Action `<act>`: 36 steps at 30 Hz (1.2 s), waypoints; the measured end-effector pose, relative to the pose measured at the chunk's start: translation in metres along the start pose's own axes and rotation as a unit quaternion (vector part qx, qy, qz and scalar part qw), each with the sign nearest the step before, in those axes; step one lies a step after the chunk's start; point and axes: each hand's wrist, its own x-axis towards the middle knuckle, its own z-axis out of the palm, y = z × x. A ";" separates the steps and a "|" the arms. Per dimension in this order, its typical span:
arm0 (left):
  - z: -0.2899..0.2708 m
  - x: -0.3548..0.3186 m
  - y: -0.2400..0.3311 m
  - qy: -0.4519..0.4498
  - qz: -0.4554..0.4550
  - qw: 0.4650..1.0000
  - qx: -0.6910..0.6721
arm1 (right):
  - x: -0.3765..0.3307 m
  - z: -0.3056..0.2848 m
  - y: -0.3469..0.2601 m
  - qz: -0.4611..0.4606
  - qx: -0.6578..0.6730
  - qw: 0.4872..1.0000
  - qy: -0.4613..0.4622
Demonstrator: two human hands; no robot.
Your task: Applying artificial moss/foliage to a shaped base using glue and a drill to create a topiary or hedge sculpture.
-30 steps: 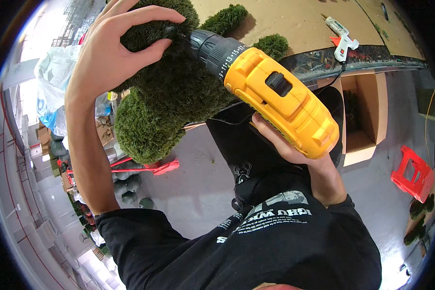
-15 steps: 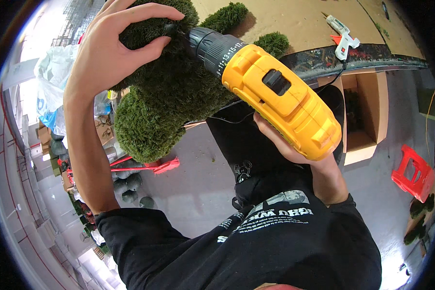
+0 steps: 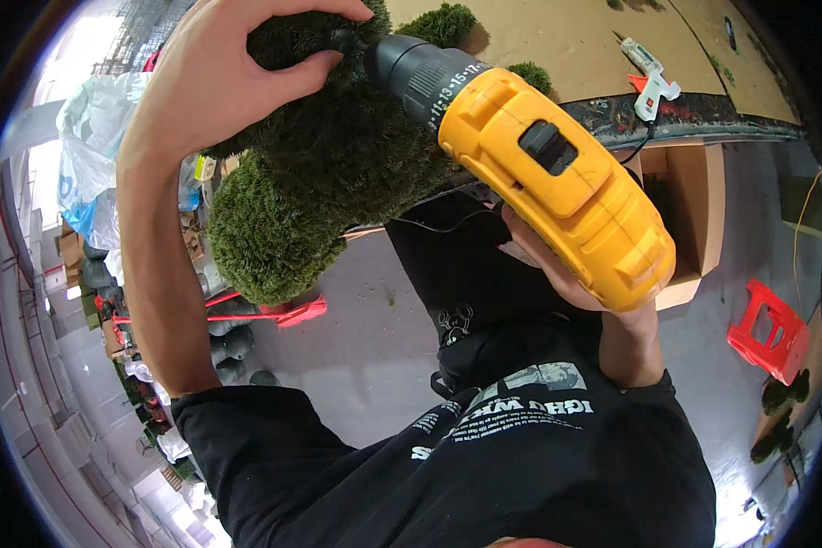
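Observation:
My right hand (image 3: 557,260) is wrapped round the grip of a yellow and black cordless drill (image 3: 557,173). The drill's black chuck points up and left at a shaggy green artificial-grass figure (image 3: 338,146). Its tip is beside a small dark round piece (image 3: 342,39) on that figure; any bit in the chuck is hidden. My left hand (image 3: 215,78) curves over the figure's upper part, its thumb and a finger on either side of the dark piece. A rounded lobe (image 3: 269,228) of the figure hangs over the table edge.
Green tufts (image 3: 440,26) lie on the cardboard-covered table (image 3: 575,41), where a white glue gun (image 3: 648,78) rests near the edge. Below stands an open cardboard box (image 3: 699,205). A red plastic stool (image 3: 769,333) is at right; a red broom (image 3: 292,310) and plastic bags (image 3: 100,146) are at left.
The drill has moved a little right and down, its chuck slightly farther from the dark piece. My left hand keeps its place on the figure. The whole view has shifted slightly.

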 end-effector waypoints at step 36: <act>0.006 -0.005 -0.020 0.028 0.062 0.998 0.008 | 0.044 0.016 -0.001 -0.098 0.121 0.986 0.061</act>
